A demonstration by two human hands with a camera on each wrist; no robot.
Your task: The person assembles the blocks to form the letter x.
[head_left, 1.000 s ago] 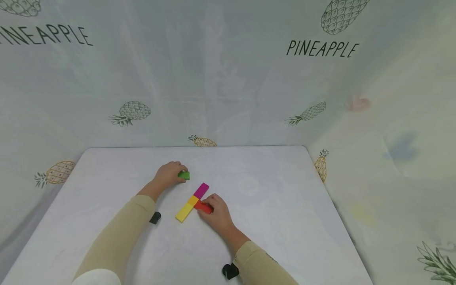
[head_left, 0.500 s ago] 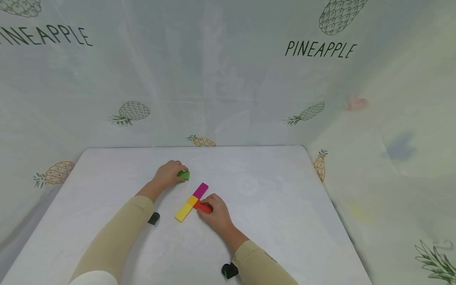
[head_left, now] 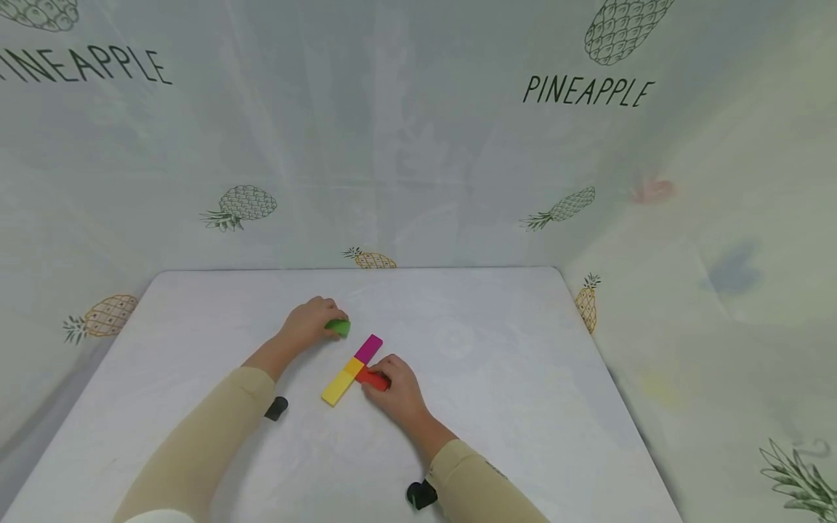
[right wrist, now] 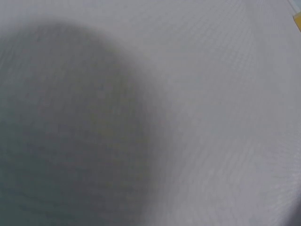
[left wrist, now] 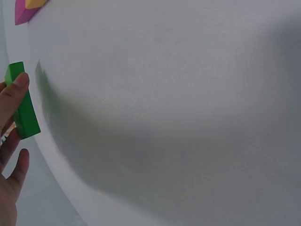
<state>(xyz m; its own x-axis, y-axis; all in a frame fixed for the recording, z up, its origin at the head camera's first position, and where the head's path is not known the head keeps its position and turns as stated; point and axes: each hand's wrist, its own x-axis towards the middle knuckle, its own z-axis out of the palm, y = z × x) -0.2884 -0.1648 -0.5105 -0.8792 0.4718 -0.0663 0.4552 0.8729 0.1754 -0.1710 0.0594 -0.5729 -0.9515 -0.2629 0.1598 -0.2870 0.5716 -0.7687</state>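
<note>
My left hand [head_left: 312, 323] pinches a green block [head_left: 339, 327] between thumb and fingers, up and left of a row of blocks. In the left wrist view this green block [left wrist: 27, 110] is long and flat-sided, held above its shadow on the table. The diagonal row runs from a yellow block [head_left: 337, 390] through an orange block [head_left: 354, 368] to a magenta block [head_left: 369, 349]. With my right hand [head_left: 400, 392] I grip a red block [head_left: 373, 379], its end right at the side of the orange one. My right hand is out of the right wrist view.
Everything lies on a white table [head_left: 523, 378] with rounded far corners. A pale curtain [head_left: 418, 145] with printed pineapples hangs behind and beside it. Black camera pieces [head_left: 277, 408] are fixed under both wrists.
My left hand has turned slightly and tilted the green block, its forearm shifting a little left and down. The right hand, the red block and the row stay put.
</note>
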